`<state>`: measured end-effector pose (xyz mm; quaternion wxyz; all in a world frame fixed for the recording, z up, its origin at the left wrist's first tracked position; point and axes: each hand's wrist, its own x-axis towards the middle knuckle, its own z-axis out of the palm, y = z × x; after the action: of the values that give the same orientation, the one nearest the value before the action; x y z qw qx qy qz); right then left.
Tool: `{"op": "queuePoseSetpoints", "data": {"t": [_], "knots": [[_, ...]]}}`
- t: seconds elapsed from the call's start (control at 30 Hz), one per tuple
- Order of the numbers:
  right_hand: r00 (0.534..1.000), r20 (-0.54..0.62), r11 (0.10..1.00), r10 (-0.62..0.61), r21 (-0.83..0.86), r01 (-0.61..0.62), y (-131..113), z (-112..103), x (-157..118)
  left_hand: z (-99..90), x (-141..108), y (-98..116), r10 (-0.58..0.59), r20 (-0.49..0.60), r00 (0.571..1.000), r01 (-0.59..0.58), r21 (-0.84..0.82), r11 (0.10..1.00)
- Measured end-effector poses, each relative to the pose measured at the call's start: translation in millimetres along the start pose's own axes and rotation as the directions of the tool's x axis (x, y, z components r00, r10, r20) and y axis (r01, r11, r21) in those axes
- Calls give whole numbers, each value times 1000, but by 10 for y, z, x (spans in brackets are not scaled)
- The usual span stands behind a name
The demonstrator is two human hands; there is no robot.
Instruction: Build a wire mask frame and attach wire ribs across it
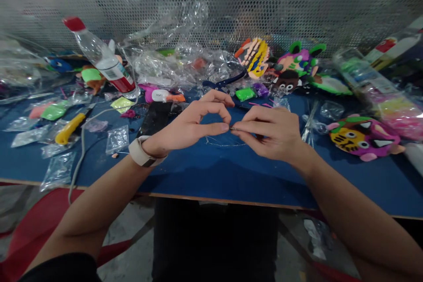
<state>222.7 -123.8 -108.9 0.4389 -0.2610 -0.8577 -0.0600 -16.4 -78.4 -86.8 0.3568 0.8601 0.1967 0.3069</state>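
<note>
Above the middle of the blue table, my left hand (pixel 194 121) brings its thumb and index fingertips together in a pinch, with the other fingers curled loosely. Whatever lies between those tips is too small to make out. My right hand (pixel 274 132) meets it tip to tip, its thumb and fingers pressed around a small, thin, dark metal piece (pixel 233 128). Just below the hands runs a fine silvery chain (pixel 224 144), sagging from near my left thumb toward my right fingers. Its ends are hidden, so whether it joins the metal piece cannot be told.
Behind my hands lie dark-blue-handled pliers (pixel 224 83) and clear plastic wrapping (pixel 185 64). A red-capped bottle (pixel 109 64), yellow cutter (pixel 69 128) and grey cable (pixel 82 150) are leftward. Colourful clay masks (pixel 363 137) sit rightward. The table's front edge (pixel 228 199) is close.
</note>
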Motion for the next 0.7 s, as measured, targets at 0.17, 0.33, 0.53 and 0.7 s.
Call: {"op": "queuePoseSetpoints", "data": {"t": [0.17,0.33,0.53,0.7], "knots": [[990,-35,989,137,69,-134,-13,-7,30,44,1,18,9,-135,991,-3,44,999],[971,5,963,240,127,-238,-17,14,31,82,9,26,42,-199,979,-21,109,994],[974,-39,963,225,163,-216,-13,72,11,79,12,9,25,-153,988,-5,130,991],[922,-63,903,381,240,-357,5,89,28,128,22,-33,-20,-233,972,27,27,999]]}}
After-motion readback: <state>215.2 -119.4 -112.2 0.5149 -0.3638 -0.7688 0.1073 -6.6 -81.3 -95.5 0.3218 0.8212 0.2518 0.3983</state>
